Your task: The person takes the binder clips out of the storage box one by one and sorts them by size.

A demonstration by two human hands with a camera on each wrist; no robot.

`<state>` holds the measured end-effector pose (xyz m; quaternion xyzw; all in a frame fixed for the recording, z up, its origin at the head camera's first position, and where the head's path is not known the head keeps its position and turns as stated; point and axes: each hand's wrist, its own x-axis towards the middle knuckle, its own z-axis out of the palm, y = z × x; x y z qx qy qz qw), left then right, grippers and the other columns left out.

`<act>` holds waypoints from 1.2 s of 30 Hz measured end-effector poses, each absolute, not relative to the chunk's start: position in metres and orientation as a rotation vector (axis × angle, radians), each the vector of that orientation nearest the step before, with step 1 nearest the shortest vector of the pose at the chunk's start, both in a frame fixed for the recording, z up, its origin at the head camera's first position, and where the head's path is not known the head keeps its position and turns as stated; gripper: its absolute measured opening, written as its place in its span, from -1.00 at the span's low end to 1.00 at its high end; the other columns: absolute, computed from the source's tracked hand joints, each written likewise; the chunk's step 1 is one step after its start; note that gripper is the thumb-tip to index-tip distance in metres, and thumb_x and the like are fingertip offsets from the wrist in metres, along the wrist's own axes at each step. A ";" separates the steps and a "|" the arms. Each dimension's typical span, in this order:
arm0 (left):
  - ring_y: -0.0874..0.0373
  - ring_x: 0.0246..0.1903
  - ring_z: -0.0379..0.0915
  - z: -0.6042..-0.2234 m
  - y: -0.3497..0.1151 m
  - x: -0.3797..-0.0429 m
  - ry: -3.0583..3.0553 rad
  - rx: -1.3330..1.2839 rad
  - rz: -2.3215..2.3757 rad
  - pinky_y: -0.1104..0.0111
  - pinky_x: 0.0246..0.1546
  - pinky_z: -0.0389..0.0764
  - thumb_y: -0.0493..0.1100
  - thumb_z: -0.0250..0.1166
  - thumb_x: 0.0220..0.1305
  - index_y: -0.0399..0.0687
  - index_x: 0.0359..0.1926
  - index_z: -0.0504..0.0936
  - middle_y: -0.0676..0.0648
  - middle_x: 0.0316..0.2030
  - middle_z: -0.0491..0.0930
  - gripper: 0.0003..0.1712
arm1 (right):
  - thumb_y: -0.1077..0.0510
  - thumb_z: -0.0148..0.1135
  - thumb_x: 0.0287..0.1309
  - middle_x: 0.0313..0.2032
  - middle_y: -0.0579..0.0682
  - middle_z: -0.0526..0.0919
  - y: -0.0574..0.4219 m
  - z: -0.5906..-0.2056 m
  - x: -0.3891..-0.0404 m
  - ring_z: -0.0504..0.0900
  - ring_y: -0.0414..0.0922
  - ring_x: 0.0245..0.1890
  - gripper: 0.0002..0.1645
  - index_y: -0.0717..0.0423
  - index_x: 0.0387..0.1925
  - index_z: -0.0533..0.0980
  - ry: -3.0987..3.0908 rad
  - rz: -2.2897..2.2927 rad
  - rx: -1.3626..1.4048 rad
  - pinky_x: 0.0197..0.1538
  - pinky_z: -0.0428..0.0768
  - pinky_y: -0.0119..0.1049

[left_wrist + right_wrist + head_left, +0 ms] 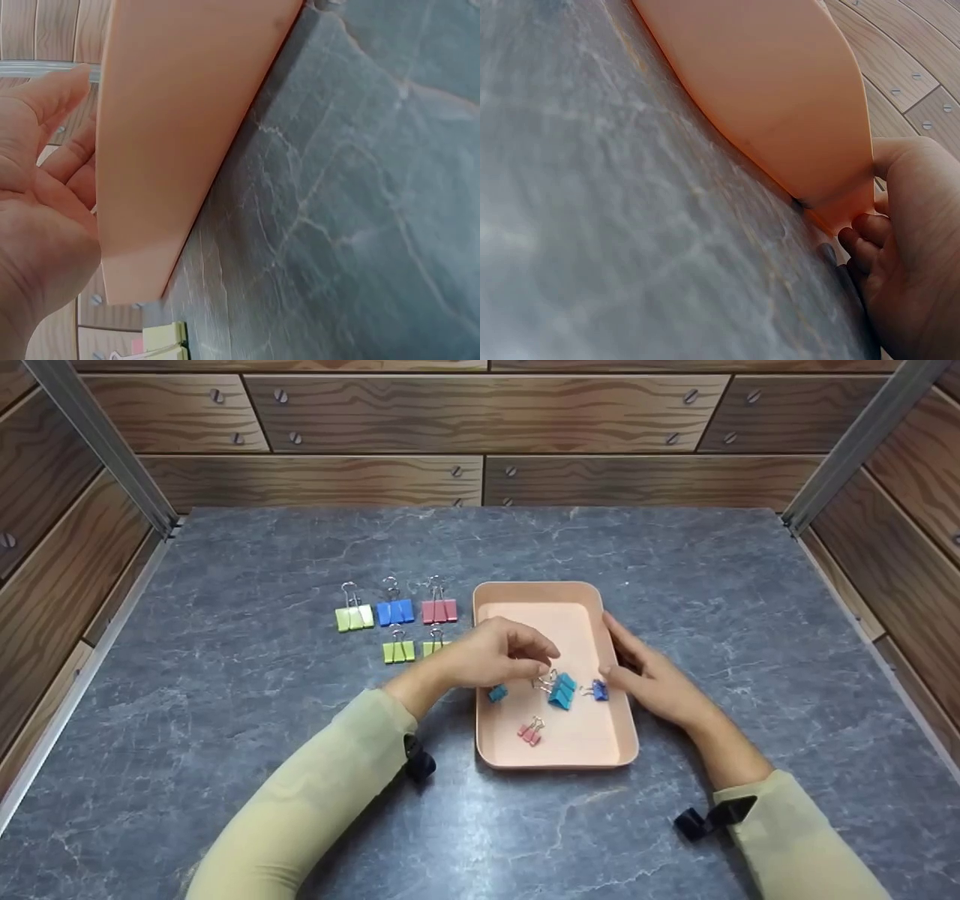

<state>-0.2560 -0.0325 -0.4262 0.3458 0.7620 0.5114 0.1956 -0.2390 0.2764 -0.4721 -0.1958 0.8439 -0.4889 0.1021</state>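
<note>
A peach tray [555,757] lies on the table with several binder clips in it. My left hand [499,652] reaches over its left rim, thumb and fingers apart, just above the wire handles of a teal binder clip [562,691]; no clip shows between the fingertips. In the left wrist view the tray's outer wall [165,150] hides the clips. My right hand [660,682] grips the tray's right rim, thumb over the edge and fingers along the outside. Close to that thumb lies a small blue clip [600,690]. A smaller teal clip [497,693] and a pink clip [532,731] also lie inside.
Left of the tray stand binder clips in two rows: a lime one [354,618], a blue one [395,612] and a red one [439,611] behind, with smaller lime clips [398,652] in front, one partly hidden by my left wrist. Wood-patterned walls [480,416] enclose the marbled table [225,675].
</note>
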 end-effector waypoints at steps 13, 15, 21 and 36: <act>0.31 -0.21 0.65 -0.430 -0.026 -0.255 2.197 1.026 1.330 0.42 -0.08 0.64 -0.28 0.40 0.43 -0.25 0.10 0.77 -0.10 -0.13 0.82 -0.73 | 0.05 0.25 0.52 0.66 0.06 0.04 0.276 -0.470 -0.238 0.10 0.09 0.61 -0.04 -0.14 0.72 -0.04 2.498 -1.435 -0.573 0.60 0.07 0.00; 0.33 -0.20 0.65 -0.431 -0.026 -0.254 2.220 1.042 1.300 0.42 -0.04 0.64 -0.26 0.41 0.42 -0.20 0.08 0.79 -0.05 -0.15 0.82 -0.74 | 0.08 0.25 0.52 0.66 0.08 0.06 0.276 -0.471 -0.238 0.12 0.09 0.61 -0.04 -0.11 0.72 -0.03 2.490 -1.451 -0.586 0.58 0.12 -0.19; 0.37 -0.22 0.62 -0.433 -0.023 -0.253 2.258 1.098 1.235 0.43 0.05 0.61 -0.25 0.42 0.42 -0.13 0.01 0.84 0.01 -0.21 0.82 -0.80 | 0.10 0.24 0.53 0.65 0.11 0.07 0.276 -0.472 -0.238 0.13 0.12 0.60 -0.05 -0.06 0.72 -0.03 2.476 -1.469 -0.600 0.47 0.15 -0.51; 0.33 -0.27 0.57 -0.434 -0.022 -0.252 2.272 1.123 1.208 0.42 -0.06 0.60 -0.27 0.41 0.40 -0.12 -0.02 0.84 0.00 -0.23 0.80 -0.81 | 0.07 0.25 0.52 0.65 0.12 0.06 0.277 -0.471 -0.237 0.11 0.14 0.61 -0.05 -0.10 0.72 -0.03 2.506 -1.430 -0.590 0.59 0.11 -0.12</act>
